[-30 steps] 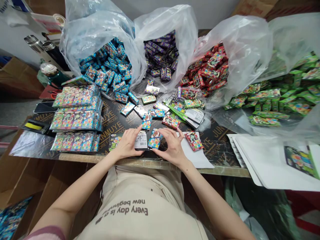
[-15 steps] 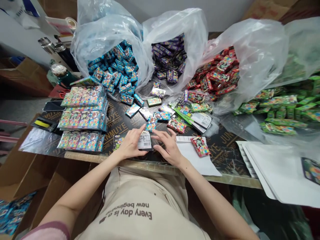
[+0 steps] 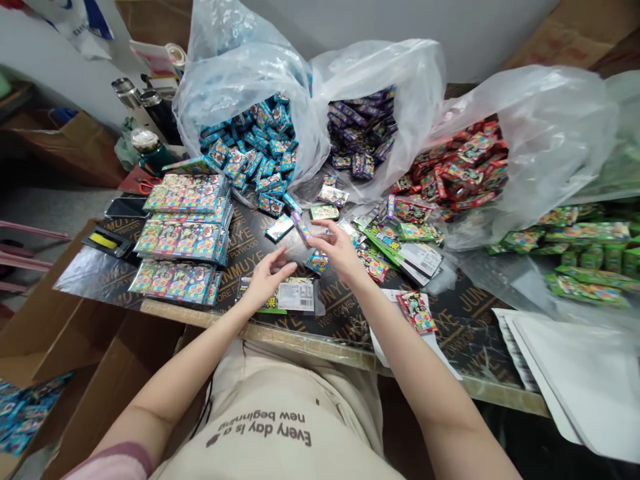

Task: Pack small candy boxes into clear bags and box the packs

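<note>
My right hand (image 3: 339, 252) reaches over the middle of the table, its thumb and forefinger pinching the end of a small purple packet (image 3: 301, 227), which is tilted up. My left hand (image 3: 270, 277) hovers nearer the front edge with its fingers apart and curved, holding nothing. Just beneath and beside it lies a clear sleeve with a black and green printed card (image 3: 299, 297) bearing a white barcode label. A blue packet (image 3: 317, 261) rests between the hands, and a dark-edged packet with a pale face (image 3: 279, 228) lies farther back.
Plastic bags hold blue packets (image 3: 270, 143), purple packets (image 3: 361, 133), red packets (image 3: 470, 160) and green packets (image 3: 590, 233). Filled flat packs (image 3: 175, 237) are stacked at left. More printed cards (image 3: 417, 259) and a red packet (image 3: 417, 311) lie at right, with white sheets (image 3: 565, 380) by the edge.
My hands have moved apart from the card sleeve. The right hand went forward and took hold of the purple packet; the left lifted off the sleeve. The camera view has shifted a little.
</note>
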Available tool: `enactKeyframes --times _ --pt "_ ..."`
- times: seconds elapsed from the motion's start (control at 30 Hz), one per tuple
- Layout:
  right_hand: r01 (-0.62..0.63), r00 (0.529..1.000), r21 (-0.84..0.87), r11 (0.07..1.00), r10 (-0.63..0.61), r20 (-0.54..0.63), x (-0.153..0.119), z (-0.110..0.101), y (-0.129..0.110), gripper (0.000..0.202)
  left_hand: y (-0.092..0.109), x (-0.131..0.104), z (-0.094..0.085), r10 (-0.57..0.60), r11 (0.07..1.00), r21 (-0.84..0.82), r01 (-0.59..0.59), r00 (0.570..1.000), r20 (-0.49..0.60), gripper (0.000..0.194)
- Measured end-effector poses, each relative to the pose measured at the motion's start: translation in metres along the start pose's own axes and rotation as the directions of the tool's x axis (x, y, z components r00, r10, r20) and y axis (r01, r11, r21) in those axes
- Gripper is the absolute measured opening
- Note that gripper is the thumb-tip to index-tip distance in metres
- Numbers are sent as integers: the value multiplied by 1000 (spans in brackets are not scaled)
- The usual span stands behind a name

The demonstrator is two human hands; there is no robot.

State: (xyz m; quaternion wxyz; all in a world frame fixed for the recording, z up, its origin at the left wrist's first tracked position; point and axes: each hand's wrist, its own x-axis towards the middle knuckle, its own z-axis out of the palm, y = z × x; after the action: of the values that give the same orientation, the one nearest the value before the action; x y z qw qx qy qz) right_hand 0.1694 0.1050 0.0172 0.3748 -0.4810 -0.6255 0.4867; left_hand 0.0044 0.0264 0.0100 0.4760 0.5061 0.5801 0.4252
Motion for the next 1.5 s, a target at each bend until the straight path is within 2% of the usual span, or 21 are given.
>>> enactKeyframes --times 0.07,0.1,0.13,0.2,0.27,0.33,0.4,0.47,0.53,0.57,0.63,0.73,0.8,0.9,0.97,1.1,1.2,1.27,1.4,1.43,1.5 --pt "-165 964 284 944 94 248 -27 -1 -5 40 9 4 4 -158 922 -353 157 987 26 55" --pt "-226 940 332 916 116 321 -40 -2 -5 40 13 4 6 -208 860 -466 210 977 56 52" --pt "-238 935 333 912 123 332 -52 -4 -4 40 17 4 9 -243 807 -536 247 967 78 48" --pt "-100 978 205 974 58 200 -71 -10 -1 50 22 1 14 -302 753 -585 302 948 101 43" --pt "145 988 -78 986 -139 72 -84 -18 1 72 24 -4 18 -345 743 -561 365 927 146 39" --pt "348 938 -327 879 -325 123 -92 -25 0 88 22 -8 22 -365 755 -502 422 906 213 37" --pt "465 885 -437 770 -410 220 -96 -29 -2 83 19 -12 25 -348 805 -398 440 894 284 37" --pt "496 866 -496 713 -452 216 -99 -31 0 72 16 -14 25 -265 907 -248 339 920 288 42" --pt "454 872 -570 685 -474 124 -102 -35 7 67 10 -15 19 -76 997 -6 79 969 237 52" --pt "414 876 -610 676 -477 66 -103 -38 13 66 6 -16 14 42 986 149 -80 970 239 61" --pt "335 883 -671 661 -468 -21 -108 -45 24 65 -3 -19 3 200 826 443 -348 916 346 87" --pt "287 899 -722 629 -437 -24 -117 -50 37 67 -17 -24 -7 179 575 629 -523 831 527 105" --pt "297 903 -745 597 -429 16 -123 -49 40 68 -24 -28 -8 186 526 655 -543 825 534 108" --pt "333 908 -735 591 -410 82 -129 -46 38 71 -24 -30 -6 256 526 654 -544 835 488 114" --pt "370 911 -672 642 -391 128 -129 -46 37 73 -21 -29 -5 288 535 640 -551 831 475 117" --pt "439 897 -520 732 -388 211 -125 -46 40 83 -14 -29 -6 321 562 563 -606 787 526 120" --pt "418 899 -539 731 -419 128 -127 -42 39 95 -11 -29 -5 321 588 564 -580 807 496 119" --pt "380 910 -537 754 -408 71 -130 -36 35 88 -10 -29 -4 311 609 580 -541 836 453 119" --pt "406 914 -481 777 -337 228 -122 -40 35 57 -12 -28 -1 274 626 592 -508 854 443 120" --pt "369 929 -522 769 -325 178 -115 -46 38 55 -13 -27 0 256 620 603 -502 856 450 119" --pt "177 961 -658 732 -273 -45 -99 -66 50 56 -17 -26 0 212 587 643 -492 860 465 116"
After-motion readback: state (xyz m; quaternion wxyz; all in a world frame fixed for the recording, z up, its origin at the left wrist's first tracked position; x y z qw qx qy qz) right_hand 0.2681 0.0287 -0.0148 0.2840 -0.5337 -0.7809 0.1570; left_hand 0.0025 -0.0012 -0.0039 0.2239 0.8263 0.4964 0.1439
